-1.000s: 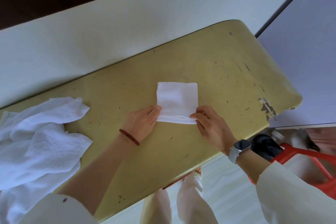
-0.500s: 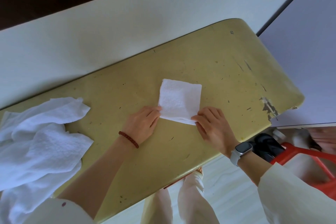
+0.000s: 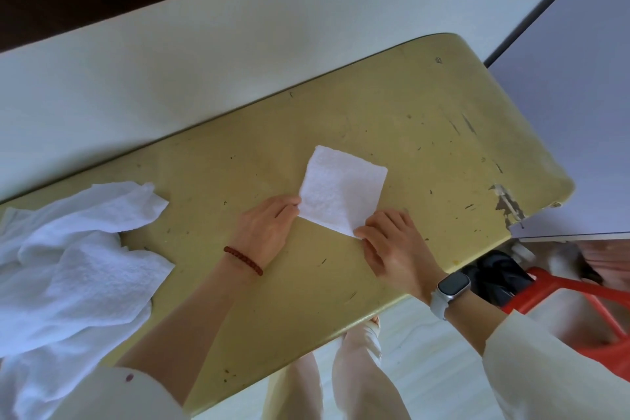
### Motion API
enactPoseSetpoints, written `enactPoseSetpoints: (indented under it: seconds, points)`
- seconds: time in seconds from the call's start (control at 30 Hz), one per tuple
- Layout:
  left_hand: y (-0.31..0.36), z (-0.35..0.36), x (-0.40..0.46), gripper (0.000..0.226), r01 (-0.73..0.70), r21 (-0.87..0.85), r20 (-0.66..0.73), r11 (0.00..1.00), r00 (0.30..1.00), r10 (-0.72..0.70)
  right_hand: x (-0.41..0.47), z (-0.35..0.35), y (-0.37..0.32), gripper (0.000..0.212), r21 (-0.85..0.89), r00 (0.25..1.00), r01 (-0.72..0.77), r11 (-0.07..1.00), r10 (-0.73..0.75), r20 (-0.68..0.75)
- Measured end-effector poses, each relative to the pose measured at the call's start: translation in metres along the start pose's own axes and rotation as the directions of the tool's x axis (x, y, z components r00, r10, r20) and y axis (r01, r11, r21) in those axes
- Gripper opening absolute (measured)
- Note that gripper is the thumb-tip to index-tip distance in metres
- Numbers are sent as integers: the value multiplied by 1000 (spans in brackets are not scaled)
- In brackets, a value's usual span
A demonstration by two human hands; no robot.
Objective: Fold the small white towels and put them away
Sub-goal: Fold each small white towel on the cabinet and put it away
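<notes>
Now the left hand (image 3: 264, 228) pinches the near left corner of the folded towel (image 3: 342, 190) with curled fingers, and the right hand (image 3: 392, 247) pinches its near right corner likewise. Both wrists lie low over the yellow surface (image 3: 392, 119). Square and nubby, the towel lies flat mid-surface; a rumpled heap of unfolded towels (image 3: 73, 269) rests at the left end.

Soft, even daylight fills the scene, bright without glare. Faint shadows lie under the hands on the yellow table (image 3: 392, 112). The wide lens bends straight edges toward the corners, and the near edges look slightly soft.
</notes>
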State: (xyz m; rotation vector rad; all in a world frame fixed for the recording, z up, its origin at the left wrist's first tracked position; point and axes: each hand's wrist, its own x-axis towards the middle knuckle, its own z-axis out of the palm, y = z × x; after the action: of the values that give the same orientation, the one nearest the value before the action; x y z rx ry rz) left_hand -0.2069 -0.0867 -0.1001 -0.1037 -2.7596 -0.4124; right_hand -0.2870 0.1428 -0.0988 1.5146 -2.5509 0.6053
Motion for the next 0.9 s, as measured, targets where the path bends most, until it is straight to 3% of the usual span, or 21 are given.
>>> enactPoseSetpoints:
  seconds: [0.13,0.2,0.23,0.3,0.37,0.47,0.53,0.6,0.7,0.77,0.83,0.9]
  points:
    - [2,0,0,19,86,-37,19,996,996,-85,6,-6,0,16,95,999,-43,994,41,23]
    - [6,-1,2,18,121,-42,4,992,993,-121,13,-13,-3,19,232,976,-206,950,215,-13]
    - [9,-1,4,18,132,-31,2,991,991,-132,20,-18,-5,19,332,922,-360,872,387,-14]
    - [20,0,7,24,143,15,31,990,989,-144,35,-26,-5,16,486,717,-631,605,693,68]
    - [33,6,13,34,137,50,120,989,983,-142,50,-29,-2,21,550,548,-749,369,812,200]
    - [47,21,22,45,122,89,266,989,954,-141,63,-29,5,27,686,406,-727,35,827,388]
    - [49,29,25,50,126,124,333,984,929,-160,67,-29,8,30,735,351,-657,-169,793,497]
    - [47,34,24,53,112,151,371,982,915,-162,70,-30,13,32,744,311,-609,-276,779,544]
    - [43,37,21,54,82,156,376,984,917,-136,72,-32,20,32,739,239,-607,-290,821,519]
    - [43,35,23,54,86,153,390,984,910,-140,71,-32,22,32,725,233,-656,-210,857,460]
    - [44,30,26,53,94,143,404,985,903,-145,68,-31,23,30,638,305,-769,49,904,298]
    - [41,25,29,50,99,102,395,990,909,-131,64,-29,20,30,449,499,-781,434,866,29]
